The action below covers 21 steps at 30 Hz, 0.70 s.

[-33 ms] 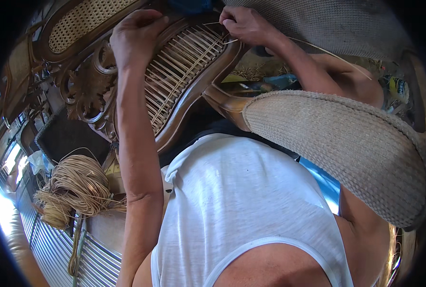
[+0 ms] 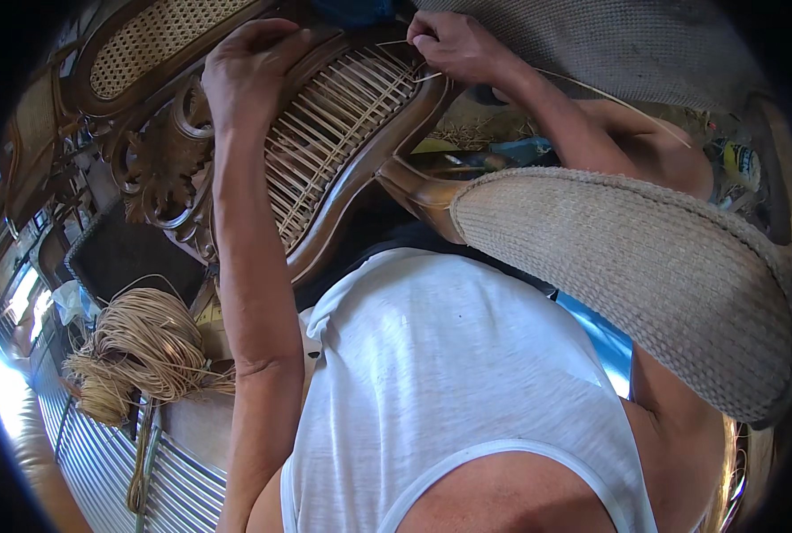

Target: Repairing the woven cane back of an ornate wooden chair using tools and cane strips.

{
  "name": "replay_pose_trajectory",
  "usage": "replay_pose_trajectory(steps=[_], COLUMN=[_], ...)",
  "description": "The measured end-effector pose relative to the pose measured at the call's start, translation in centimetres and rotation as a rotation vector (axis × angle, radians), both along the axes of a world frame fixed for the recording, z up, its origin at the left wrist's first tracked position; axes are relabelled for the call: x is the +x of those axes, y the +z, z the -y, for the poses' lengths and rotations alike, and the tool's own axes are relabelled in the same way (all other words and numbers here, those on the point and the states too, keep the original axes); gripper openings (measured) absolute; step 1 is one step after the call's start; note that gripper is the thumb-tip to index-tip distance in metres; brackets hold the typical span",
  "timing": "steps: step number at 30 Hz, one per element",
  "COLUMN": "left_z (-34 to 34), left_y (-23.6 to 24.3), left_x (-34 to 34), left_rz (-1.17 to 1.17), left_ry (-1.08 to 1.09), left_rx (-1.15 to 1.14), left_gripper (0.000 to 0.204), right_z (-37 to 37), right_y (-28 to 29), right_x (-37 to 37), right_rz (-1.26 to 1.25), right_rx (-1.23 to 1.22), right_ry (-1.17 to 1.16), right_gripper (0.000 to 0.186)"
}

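A wooden chair back [image 2: 320,247] with carved edges lies before me, strung with rows of pale cane strands [image 2: 325,120]. My right hand [image 2: 456,49] is at the frame's far right end, fingers closed in a pinch on a thin cane strand [image 2: 392,43]. Another length of cane [image 2: 627,108] trails past my right forearm. My left hand [image 2: 249,75] is over the frame's far left rail, fingers curled close to the thumb; whatever they grip, if anything, is hidden. Carved scrollwork [image 2: 169,160] is beside my left wrist.
A coil of cane [image 2: 147,342] lies at the left near a slatted metal surface [image 2: 183,484]. A woven curved armrest panel [image 2: 627,266] extends at the right, with another woven panel [image 2: 609,44] behind. A finished cane panel [image 2: 156,44] stands at the far left.
My left hand and forearm have shifted very slightly to the left. My right hand stays in place on the strand.
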<state>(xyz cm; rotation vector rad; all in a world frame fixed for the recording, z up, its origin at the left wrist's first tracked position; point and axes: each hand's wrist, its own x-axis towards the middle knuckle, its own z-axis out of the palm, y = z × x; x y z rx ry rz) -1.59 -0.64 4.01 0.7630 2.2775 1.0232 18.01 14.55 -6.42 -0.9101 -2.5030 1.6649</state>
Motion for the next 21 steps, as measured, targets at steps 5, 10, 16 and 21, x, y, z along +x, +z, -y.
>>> replay_pose_trajectory(steps=[5, 10, 16, 21], left_z=[0.5, 0.0, -1.0, -0.6], left_y=[-1.9, -4.3, -7.9, -9.6], left_x=[-0.1, 2.5, 4.2, 4.1], left_rz=[0.634, 0.584, 0.612, 0.409], left_ry=[0.162, 0.031, -0.161, -0.265], left_rx=[0.293, 0.281, 0.295, 0.172], left_gripper=[0.022, 0.024, 0.023, 0.019], right_z=[-0.5, -0.3, -0.3, 0.2], right_y=[1.8, 2.7, 1.6, 0.9], right_x=[-0.6, -0.9, -0.5, -0.8], right_rz=[0.059, 0.097, 0.071, 0.079], right_rx=[0.039, -0.038, 0.007, 0.062], right_ry=[0.004, -0.063, -0.068, -0.035], right_gripper=[0.030, 0.028, 0.027, 0.025])
